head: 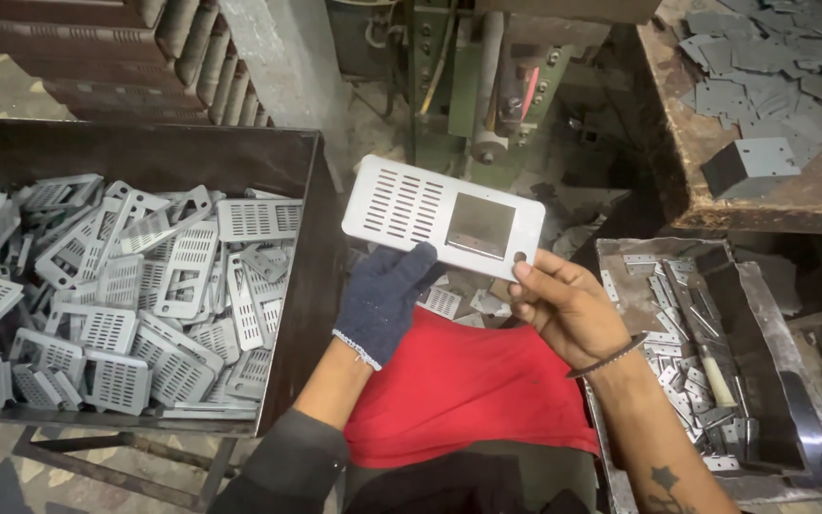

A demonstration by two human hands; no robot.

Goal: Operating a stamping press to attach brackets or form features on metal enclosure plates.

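Fingers of left hand (384, 300) and right hand (563, 306) pinched plate (442, 216) at 6 and 4 o'clock edges; long axis ran 10-to-4.

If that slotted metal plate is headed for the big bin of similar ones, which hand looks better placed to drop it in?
Probably the left hand, the gloved one. It grips the plate at its lower edge and sits right beside the bin of similar slotted plates. The bare right hand holds the plate's lower right corner, on the side away from the bin.
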